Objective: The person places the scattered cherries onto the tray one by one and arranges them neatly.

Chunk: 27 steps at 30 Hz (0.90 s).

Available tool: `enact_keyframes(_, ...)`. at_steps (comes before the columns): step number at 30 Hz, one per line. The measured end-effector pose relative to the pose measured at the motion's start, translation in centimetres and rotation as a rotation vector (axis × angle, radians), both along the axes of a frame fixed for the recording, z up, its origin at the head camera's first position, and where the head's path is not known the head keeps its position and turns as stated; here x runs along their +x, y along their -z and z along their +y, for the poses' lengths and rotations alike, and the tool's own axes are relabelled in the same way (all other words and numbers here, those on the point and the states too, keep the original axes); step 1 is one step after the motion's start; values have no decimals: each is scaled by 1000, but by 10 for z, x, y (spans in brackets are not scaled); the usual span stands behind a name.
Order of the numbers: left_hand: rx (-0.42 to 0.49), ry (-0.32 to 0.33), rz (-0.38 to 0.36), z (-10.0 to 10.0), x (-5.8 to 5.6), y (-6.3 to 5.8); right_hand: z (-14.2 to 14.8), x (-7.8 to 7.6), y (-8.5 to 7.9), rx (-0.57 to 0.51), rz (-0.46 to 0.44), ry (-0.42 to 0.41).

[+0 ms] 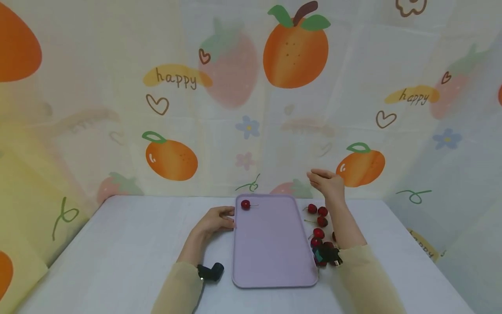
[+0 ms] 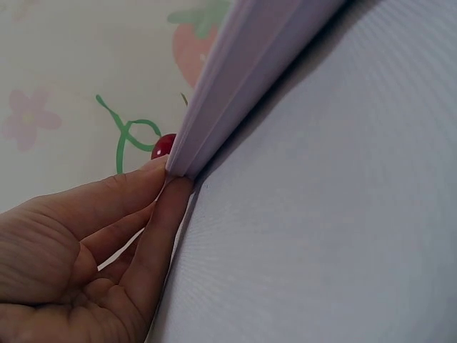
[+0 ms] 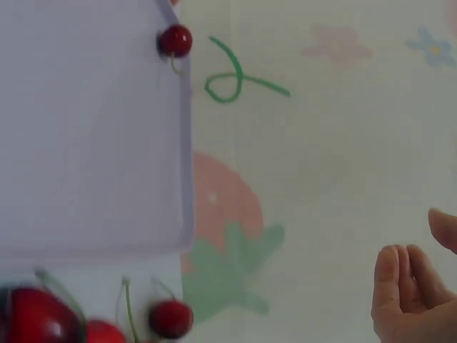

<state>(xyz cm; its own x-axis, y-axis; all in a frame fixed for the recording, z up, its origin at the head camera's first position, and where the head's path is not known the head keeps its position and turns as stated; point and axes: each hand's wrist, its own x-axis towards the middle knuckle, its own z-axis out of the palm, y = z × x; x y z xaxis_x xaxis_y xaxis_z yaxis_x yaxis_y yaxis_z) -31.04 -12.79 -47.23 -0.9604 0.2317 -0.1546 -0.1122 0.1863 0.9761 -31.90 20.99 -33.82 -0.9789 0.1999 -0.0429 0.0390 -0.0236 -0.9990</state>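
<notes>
A fruit-printed cloth (image 1: 227, 126) fills the wall behind a white table (image 1: 117, 261), where a person sits two-handed at work over a lilac tray (image 1: 270, 244). The tray lies flat, its long axis running from 12 to 6 o'clock, with a single cherry inside. Pale sleeves reach in from 5 and 7 o'clock, the right forearm passing over part of the fruit heaped beside the tray.

At the tray's 10 o'clock, the left hand (image 1: 213, 220) pinches the rim between thumb and fingers. Up at 1 o'clock, the right hand (image 1: 329, 185) hangs raised in front of the cloth, fingers together and only gently bent, thumb standing apart in the right wrist view.

A black camera sits on each wrist; the right one (image 1: 327, 254) hides some of the loose cherries (image 1: 318, 233), which cluster on the table from the tray's 2 o'clock down to 4, just outside the rim. Several of their stems point toward 9 o'clock.

Smallest of all, the tray's lone cherry (image 1: 245, 204) rests near the rim at 11 o'clock, its thin stem pointing to 3.
</notes>
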Motion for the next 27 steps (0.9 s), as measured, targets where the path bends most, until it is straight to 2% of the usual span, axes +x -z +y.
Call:
enact_keyframes(4, -3, -4, -11, 0, -1, -1, 27, 8, 3, 31, 10, -39)
enact_keyframes(10, 10, 7, -11, -1, -1, -1, 55, 19, 17, 156, 3, -67)
enact_keyframes(20, -2, -23, -26, 1, -2, 1, 85, 26, 48, 397, -130, -118)
enact_keyframes(27, -17, -30, -21, 1, -1, 1, 112, 30, 71, 447, -136, -205)
